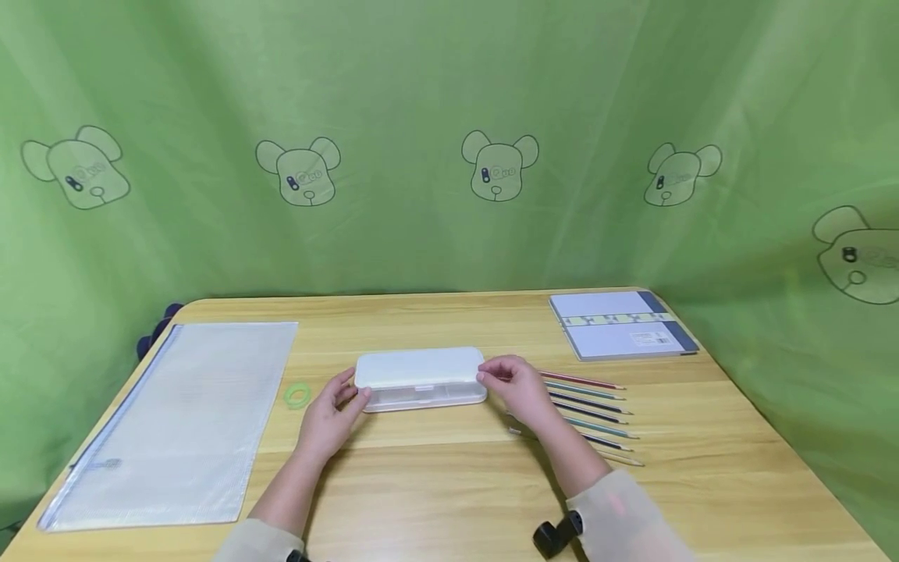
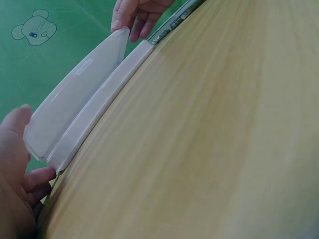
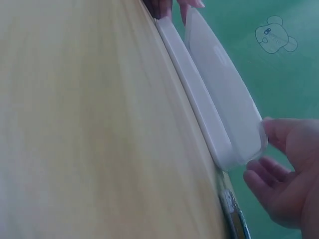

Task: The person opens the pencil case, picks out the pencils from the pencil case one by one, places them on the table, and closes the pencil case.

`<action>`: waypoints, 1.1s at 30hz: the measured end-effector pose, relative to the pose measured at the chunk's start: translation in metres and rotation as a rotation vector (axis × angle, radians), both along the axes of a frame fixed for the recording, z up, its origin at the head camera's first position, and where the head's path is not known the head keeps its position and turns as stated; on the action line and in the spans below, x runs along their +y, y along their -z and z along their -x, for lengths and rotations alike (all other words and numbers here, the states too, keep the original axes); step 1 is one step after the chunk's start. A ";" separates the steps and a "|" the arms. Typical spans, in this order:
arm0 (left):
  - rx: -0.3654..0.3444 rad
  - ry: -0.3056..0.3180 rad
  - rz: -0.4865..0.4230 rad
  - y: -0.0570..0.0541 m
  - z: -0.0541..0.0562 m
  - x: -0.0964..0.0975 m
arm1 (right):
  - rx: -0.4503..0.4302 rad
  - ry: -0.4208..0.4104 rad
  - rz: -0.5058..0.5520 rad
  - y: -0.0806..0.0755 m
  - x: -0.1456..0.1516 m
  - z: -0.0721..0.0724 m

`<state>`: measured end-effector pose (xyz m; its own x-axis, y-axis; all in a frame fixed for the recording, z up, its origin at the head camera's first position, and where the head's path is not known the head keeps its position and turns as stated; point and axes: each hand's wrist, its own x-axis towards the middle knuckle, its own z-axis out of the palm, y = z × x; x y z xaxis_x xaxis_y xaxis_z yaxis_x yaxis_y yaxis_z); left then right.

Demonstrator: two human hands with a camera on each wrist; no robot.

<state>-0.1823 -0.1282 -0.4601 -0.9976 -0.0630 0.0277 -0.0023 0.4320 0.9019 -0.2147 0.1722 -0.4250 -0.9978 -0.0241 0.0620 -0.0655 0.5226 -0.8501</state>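
A white pencil case (image 1: 421,368) lies in the middle of the table, its lid tilted partly up and the tray (image 1: 426,398) showing below. At its left end my left hand (image 1: 330,417) holds the case, thumb at the lid's edge and fingers by the side. My right hand (image 1: 523,394) pinches the lid's right corner between thumb and fingers. Both wrist views show the lid (image 2: 75,94) raised at an angle over the tray (image 3: 199,94). Several colored pencils (image 1: 593,425) lie side by side just right of the case, partly hidden by my right hand and forearm.
A clear zippered pouch (image 1: 182,421) lies flat along the left side. Between it and my left hand is a green tape ring (image 1: 289,396). A notebook (image 1: 618,324) with a patterned band lies at the back right. Behind the table hangs a green curtain (image 1: 407,234).
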 end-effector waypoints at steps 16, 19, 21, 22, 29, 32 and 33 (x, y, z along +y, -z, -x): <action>0.035 0.000 0.015 0.000 0.000 0.001 | -0.092 0.021 -0.060 0.008 -0.006 -0.004; 0.035 0.006 0.023 0.000 0.000 0.001 | -0.097 0.028 -0.060 0.009 -0.006 -0.004; 0.034 0.006 0.029 0.000 0.000 0.001 | -0.098 0.029 -0.055 0.010 -0.006 -0.004; 0.034 0.006 0.030 0.000 0.001 0.000 | -0.097 0.029 -0.052 0.010 -0.006 -0.004; 0.025 0.003 0.042 -0.001 0.001 0.001 | -0.105 0.044 -0.032 0.009 -0.006 -0.004; 0.023 0.002 0.059 -0.002 0.001 0.001 | -0.108 0.048 -0.027 0.010 -0.006 -0.004; 0.024 0.002 0.064 -0.001 0.001 0.001 | -0.108 0.048 -0.026 0.010 -0.006 -0.004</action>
<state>-0.1835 -0.1276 -0.4587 -0.9967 -0.0589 0.0555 0.0197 0.4887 0.8722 -0.2102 0.1661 -0.4347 -0.9987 0.0232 -0.0456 0.0509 0.5450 -0.8369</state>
